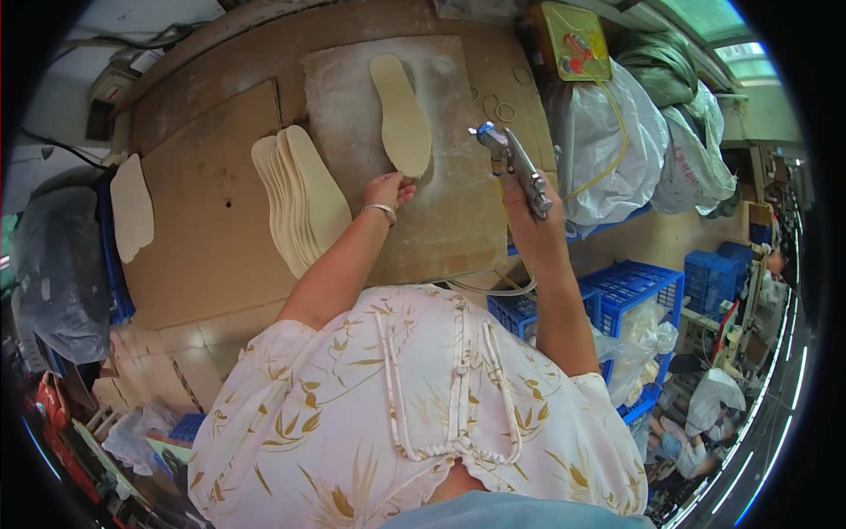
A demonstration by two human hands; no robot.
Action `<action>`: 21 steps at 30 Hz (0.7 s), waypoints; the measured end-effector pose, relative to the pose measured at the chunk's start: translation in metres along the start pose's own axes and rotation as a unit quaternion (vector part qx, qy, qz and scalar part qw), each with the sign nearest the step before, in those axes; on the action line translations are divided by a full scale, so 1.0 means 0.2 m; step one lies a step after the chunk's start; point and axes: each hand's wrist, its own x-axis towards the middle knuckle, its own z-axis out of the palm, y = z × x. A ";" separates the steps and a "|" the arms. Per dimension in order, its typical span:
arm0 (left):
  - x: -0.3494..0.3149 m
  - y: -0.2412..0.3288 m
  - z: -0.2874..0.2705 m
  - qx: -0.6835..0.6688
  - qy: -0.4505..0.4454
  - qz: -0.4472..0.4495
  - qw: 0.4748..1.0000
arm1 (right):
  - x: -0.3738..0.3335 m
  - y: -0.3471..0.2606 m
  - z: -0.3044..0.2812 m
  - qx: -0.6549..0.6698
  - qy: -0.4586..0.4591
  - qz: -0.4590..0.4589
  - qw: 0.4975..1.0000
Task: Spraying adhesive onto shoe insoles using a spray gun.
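Observation:
My left hand (388, 190), a bangle at its wrist, pinches the near, rounded end of a cream shoe insole (402, 115). That insole points away from me over a whitish, dusted cardboard sheet (339, 88). My right hand (534, 212) is wrapped round a metal spray gun (520, 167) with a blue part at its nozzle end. It is held up right of the insole, its nozzle toward the far left. Whether spray is coming out cannot be seen. Left of my left hand, several matching insoles (304, 189) lie fanned in an overlapping row.
A brown cardboard work surface (198, 229) spreads left, with a pale flat piece (132, 207) at its edge. At the far right stands a yellowish can (573, 40) with a yellow hose. White plastic bags (608, 132) and blue crates (639, 295) line the right side.

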 end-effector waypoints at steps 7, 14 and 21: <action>0.01 -0.01 0.00 0.000 0.005 0.003 1.000 | -0.04 -0.01 -0.02 0.029 -0.020 -0.016 0.999; 0.00 -0.02 0.01 -0.013 0.016 0.003 1.000 | -0.09 0.00 -0.04 0.028 -0.026 -0.026 0.999; 0.00 -0.02 0.00 -0.008 0.019 0.002 1.000 | -0.12 0.02 -0.08 0.049 -0.033 0.014 0.998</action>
